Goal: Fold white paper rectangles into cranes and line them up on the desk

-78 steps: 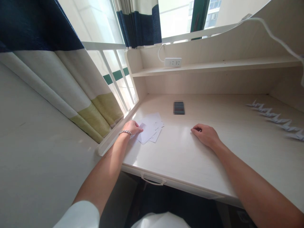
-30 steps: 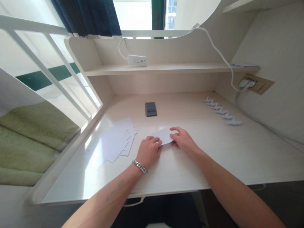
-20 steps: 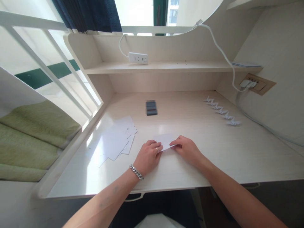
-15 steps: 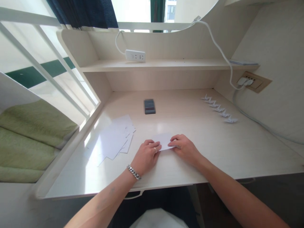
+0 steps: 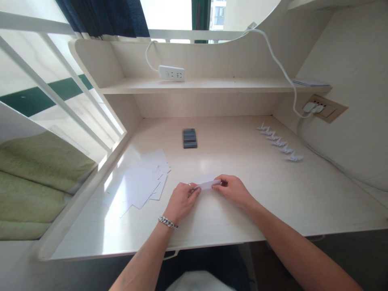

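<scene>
A small sheet of white paper [image 5: 206,185] is held between my two hands near the desk's front, its near edge raised and tilted up off the surface. My left hand [image 5: 183,199], with a ring and a chain bracelet, pinches its left end between thumb and fingers. At the other end, the thumb and fingers of my right hand [image 5: 231,190] grip the paper. To the left lies a loose spread of white paper sheets [image 5: 142,178]. Several folded paper cranes [image 5: 279,143] stand in a slanting row at the right.
A dark, blurred-out rectangular object [image 5: 189,138] lies toward the back of the desk [image 5: 236,157]. On the shelf above rests a white power strip [image 5: 171,73]. A white cable [image 5: 281,64] hangs down to the wall socket [image 5: 325,108] at the right.
The paper lay flat under my fingers before; now its near edge is lifted and tilted. My left hand has shifted from resting on top to pinching the left end.
</scene>
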`<state>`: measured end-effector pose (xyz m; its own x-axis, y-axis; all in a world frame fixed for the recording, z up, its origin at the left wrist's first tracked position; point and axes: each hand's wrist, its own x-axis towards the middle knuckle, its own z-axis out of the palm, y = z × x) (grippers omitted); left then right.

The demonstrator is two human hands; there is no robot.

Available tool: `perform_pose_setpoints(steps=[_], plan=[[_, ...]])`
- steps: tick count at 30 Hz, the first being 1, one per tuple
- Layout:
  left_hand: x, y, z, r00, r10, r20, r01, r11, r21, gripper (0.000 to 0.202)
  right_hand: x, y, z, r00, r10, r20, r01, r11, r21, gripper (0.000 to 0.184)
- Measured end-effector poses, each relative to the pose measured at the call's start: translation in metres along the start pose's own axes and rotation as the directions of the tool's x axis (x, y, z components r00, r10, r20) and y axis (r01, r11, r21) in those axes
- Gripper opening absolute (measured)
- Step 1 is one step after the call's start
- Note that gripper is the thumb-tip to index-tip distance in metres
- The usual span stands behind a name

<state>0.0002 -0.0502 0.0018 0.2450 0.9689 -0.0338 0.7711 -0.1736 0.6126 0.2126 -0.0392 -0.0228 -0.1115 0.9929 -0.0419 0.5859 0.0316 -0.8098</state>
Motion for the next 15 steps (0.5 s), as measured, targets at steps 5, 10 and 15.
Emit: perform_pose_setpoints(steps=[5,10,15], plan=[[0.000,0.004,0.001,0.999,-0.038,-0.009,0.038,0.999,-0.003,0.029,0.000,-0.001,-0.003,0.999,-0.031,0.025,0.031,0.999,-0.016,0.018],[0.005,0.003,0.008,0.991,-0.103,-0.082,0.100,0.994,-0.037,0.030,0.001,-0.005,-0.003,1.000,-0.004,0.018,0.005,0.999,-0.047,0.018],[0.010,0.002,0.012,0.979,-0.182,-0.089,0.168,0.975,-0.147,0.022,0.008,-0.008,-0.004,1.000,0.019,0.011,-0.018,0.996,-0.086,0.017]])
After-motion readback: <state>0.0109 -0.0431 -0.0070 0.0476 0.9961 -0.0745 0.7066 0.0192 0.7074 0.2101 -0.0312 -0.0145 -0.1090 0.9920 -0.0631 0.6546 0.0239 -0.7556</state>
